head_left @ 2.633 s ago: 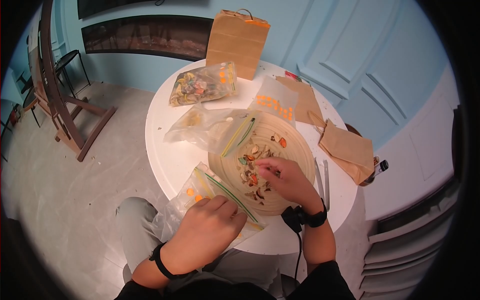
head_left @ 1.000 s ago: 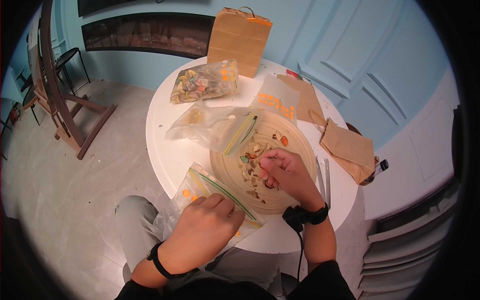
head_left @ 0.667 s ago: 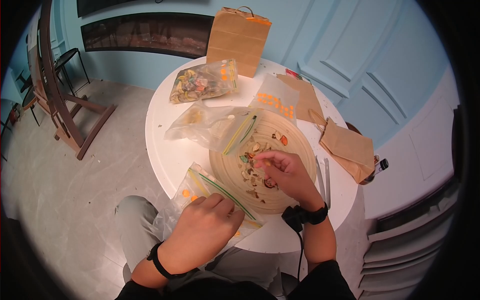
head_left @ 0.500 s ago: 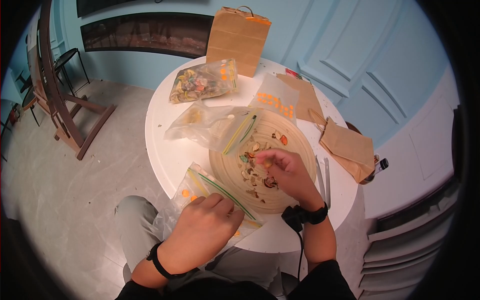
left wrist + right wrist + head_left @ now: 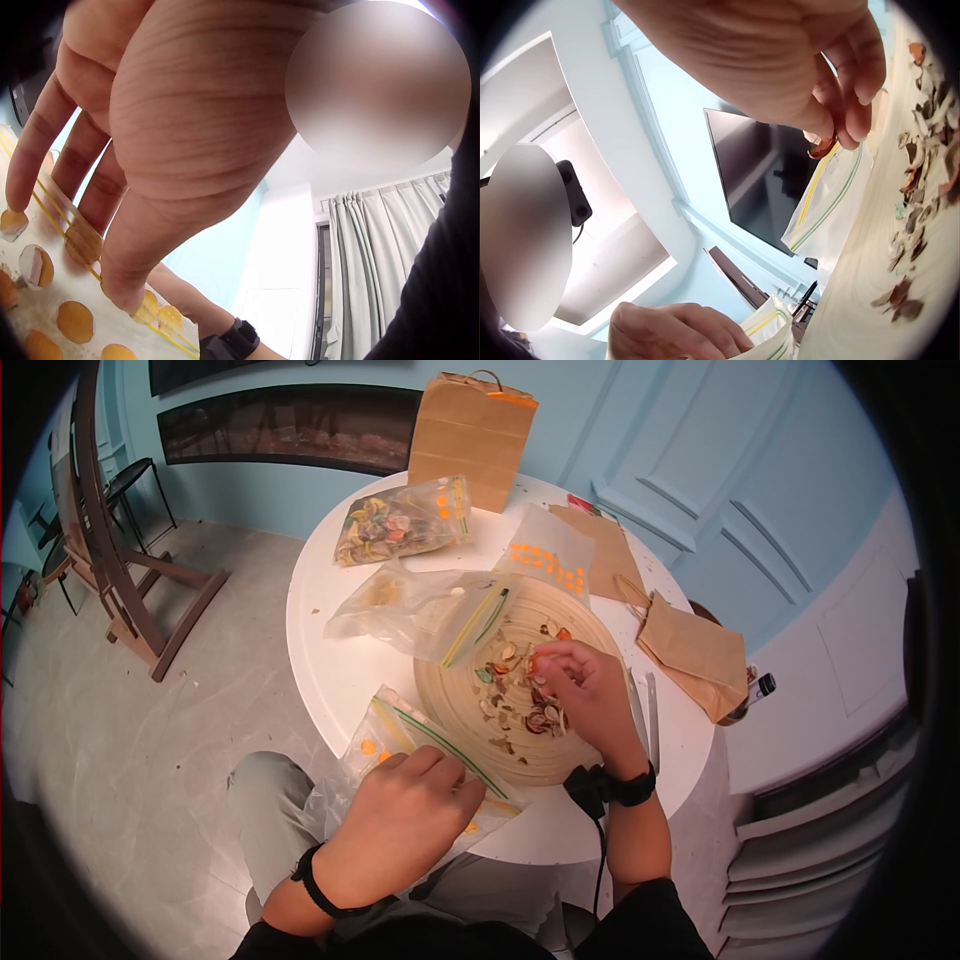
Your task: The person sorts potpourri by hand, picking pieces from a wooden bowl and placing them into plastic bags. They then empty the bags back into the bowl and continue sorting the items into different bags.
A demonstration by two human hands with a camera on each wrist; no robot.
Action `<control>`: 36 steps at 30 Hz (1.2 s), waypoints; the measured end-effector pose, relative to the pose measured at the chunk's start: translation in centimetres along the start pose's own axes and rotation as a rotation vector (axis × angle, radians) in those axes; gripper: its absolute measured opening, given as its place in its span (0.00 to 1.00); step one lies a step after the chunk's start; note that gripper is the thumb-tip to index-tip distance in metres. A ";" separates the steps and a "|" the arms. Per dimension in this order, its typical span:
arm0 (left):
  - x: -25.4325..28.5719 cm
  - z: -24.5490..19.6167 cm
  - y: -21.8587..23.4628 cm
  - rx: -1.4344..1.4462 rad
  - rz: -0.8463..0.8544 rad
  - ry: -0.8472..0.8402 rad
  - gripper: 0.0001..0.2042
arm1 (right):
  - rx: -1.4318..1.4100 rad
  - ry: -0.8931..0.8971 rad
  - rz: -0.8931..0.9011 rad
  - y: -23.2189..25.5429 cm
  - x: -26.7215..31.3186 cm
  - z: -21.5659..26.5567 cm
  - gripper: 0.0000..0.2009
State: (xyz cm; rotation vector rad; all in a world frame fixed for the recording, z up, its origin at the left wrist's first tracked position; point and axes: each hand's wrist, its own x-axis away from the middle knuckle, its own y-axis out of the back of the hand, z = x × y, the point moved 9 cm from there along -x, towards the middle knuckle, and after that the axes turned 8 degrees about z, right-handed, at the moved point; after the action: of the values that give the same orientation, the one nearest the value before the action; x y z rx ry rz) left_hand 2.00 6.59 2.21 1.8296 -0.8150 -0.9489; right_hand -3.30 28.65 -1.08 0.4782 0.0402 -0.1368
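My right hand [image 5: 592, 695] is over the round wooden tray [image 5: 450, 725] and pinches a curled reddish-brown dried piece [image 5: 823, 148] between thumb and fingertips. Below it lie several loose potpourri-like pieces [image 5: 541, 716] in brown, cream, red and green. At the near left side of the tray, my left hand [image 5: 405, 805] holds a clear zip bag [image 5: 480, 778] by its edge, thumb on one side and fingers on the other in the left wrist view. Orange dots [image 5: 76, 322] show on that bag.
A second zip bag [image 5: 400, 610] overlaps the tray's far left edge. Behind it are a full bag of mixed pieces [image 5: 385, 530] and a standing paper bag [image 5: 470, 445]. A dotted sheet [image 5: 545, 550], folded paper bag [image 5: 690, 650] and metal tweezers-like strips [image 5: 652, 725] lie around the tray.
My right hand has shifted slightly away from me, and a reddish piece now shows at its fingertips, where a yellowish one showed before. My left hand stays on the bag.
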 end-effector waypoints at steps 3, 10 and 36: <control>0.0 -0.1 0.1 0.000 -0.010 -0.001 0.07 | 0.110 0.027 -0.111 1.7 -0.1 0.3 0.11; -0.1 0.0 -0.2 0.004 0.001 0.000 0.07 | 0.619 -0.110 -0.122 4.5 0.4 -0.2 0.15; 0.0 0.0 0.4 0.006 0.007 0.023 0.09 | 0.401 0.004 0.074 2.2 -0.4 -0.6 0.11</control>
State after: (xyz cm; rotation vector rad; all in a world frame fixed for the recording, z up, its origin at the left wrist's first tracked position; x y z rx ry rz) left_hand 1.90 6.43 2.62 1.8384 -0.8109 -0.9200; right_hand -3.42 30.94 -0.61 0.8792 -0.0014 -0.0710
